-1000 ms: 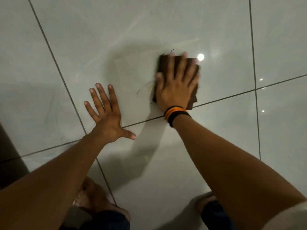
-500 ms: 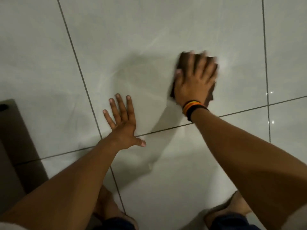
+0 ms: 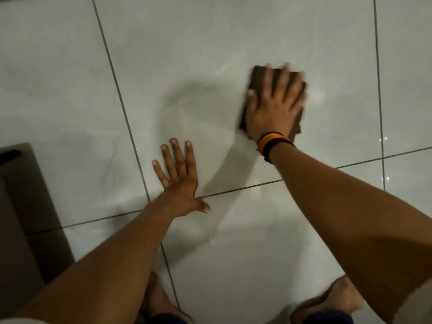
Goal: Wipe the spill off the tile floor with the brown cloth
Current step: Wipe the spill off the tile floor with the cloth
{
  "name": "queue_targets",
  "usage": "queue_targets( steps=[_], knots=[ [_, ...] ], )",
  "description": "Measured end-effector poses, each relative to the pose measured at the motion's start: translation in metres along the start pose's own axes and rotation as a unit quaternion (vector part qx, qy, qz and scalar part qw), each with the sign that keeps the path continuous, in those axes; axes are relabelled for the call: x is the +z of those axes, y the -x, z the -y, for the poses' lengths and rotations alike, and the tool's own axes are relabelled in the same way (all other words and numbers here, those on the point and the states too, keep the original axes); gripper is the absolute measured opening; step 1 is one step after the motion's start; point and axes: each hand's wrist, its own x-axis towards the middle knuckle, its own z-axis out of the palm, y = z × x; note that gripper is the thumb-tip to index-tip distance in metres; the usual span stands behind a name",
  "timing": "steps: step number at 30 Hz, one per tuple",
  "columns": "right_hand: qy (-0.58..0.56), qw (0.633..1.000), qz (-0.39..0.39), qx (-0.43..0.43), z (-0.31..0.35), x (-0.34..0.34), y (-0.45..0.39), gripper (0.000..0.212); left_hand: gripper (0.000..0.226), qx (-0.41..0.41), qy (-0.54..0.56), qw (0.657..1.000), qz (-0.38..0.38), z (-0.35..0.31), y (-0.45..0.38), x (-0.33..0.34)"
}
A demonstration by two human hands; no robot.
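Note:
The folded brown cloth [image 3: 257, 76] lies flat on the pale glossy tile floor [image 3: 198, 43], upper right of centre. My right hand [image 3: 275, 106] presses down on it with fingers spread, covering most of it; an orange and black band circles that wrist. My left hand [image 3: 180, 176] rests palm down on the tile, fingers apart, holding nothing, below and left of the cloth. Faint wet streaks [image 3: 187, 113] show on the tile between the two hands. The hand and cloth are a little blurred.
Dark grout lines [image 3: 121, 99] cross the floor. A dark brown flat object [image 3: 25, 218] lies at the left edge. My bare feet [image 3: 332, 302] are at the bottom of the view.
My right hand has slid the cloth to the right and slightly away across the tile. The thin blue line seen beside the cloth one second ago is gone. My left hand stays planted.

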Motion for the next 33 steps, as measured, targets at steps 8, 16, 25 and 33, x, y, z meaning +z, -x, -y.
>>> queue_targets(
  steps=[8, 16, 25, 33],
  knots=[
    [0.083, 0.919, 0.095, -0.374, -0.046, 0.008, 0.081, 0.063, 0.175, 0.000, 0.015, 1.000, 0.006, 0.000, 0.002, -0.005],
    [-0.002, 0.999, 0.021, -0.044, 0.033, -0.009, -0.034, 0.067, 0.181, -0.001, -0.001, 1.000, -0.011, 0.003, 0.000, 0.000],
    [0.070, 0.934, 0.115, -0.331, -0.046, 0.017, 0.112, 0.066, 0.175, 0.000, 0.019, 1.000, 0.005, 0.002, 0.000, -0.003],
    [-0.009, 0.998, 0.039, 0.052, -0.006, 0.011, 0.057, 0.074, 0.176, 0.013, 0.004, 1.000, -0.007, 0.004, 0.000, -0.003]
  ],
)
